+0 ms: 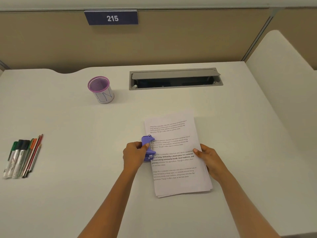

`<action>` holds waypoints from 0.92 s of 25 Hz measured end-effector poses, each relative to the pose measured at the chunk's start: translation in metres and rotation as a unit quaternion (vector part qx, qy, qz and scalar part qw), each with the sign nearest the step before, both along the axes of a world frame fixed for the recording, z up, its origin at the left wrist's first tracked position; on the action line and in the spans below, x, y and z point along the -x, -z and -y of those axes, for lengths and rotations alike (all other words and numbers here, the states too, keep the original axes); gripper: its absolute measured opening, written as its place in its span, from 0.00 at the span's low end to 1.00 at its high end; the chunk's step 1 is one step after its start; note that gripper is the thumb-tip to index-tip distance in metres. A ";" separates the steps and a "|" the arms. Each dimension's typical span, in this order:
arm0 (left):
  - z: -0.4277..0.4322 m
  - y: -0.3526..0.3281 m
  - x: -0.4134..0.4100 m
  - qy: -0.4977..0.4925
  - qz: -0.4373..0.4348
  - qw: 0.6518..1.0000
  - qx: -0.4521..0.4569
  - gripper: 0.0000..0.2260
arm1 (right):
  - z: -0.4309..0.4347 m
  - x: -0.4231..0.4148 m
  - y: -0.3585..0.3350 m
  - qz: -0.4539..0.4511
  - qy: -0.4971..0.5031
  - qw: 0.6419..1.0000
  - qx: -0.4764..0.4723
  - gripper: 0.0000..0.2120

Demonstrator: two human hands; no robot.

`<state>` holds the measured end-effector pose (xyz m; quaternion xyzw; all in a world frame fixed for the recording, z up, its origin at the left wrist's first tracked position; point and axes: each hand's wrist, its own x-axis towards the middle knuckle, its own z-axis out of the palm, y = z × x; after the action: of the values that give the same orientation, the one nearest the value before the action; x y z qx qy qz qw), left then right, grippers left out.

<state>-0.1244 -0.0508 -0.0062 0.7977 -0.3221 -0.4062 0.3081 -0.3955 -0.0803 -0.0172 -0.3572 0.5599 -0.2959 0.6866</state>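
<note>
In the head view, the punch [148,148] is gripped by the left hand [134,154], with the fingers curled round it. Its mouth is set over the left long edge of the paper stack [176,162], about midway. The stack's long axis runs away from the person. Its right edge is pinched by the right hand [208,158], thumb on top. Everything is laid on a white desk [85,186]. A cup [101,90] and pens [22,157] are seen well apart, to the left.

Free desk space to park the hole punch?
Widest bare patch: between the markers and pencils and the left hand, nearer than the pen cup. Also bare between the paper stack and cable hatch. Crowded at the hole punch on the stack's left edge.
</note>
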 end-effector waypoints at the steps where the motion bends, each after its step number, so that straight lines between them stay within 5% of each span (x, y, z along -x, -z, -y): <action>1: 0.000 0.000 0.001 0.001 0.000 1.000 -0.001 0.08 | 0.000 0.000 0.000 -0.002 0.003 1.000 -0.001 0.14; 23: 0.011 0.001 0.006 0.044 0.104 0.993 -0.018 0.09 | -0.044 -0.018 0.014 -0.014 0.117 0.993 -0.013 0.13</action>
<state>-0.1306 -0.0619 -0.0072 0.8260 -0.3802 -0.3396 0.2406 -0.3779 -0.0360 -0.0312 -0.2843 0.6116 -0.3620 0.6435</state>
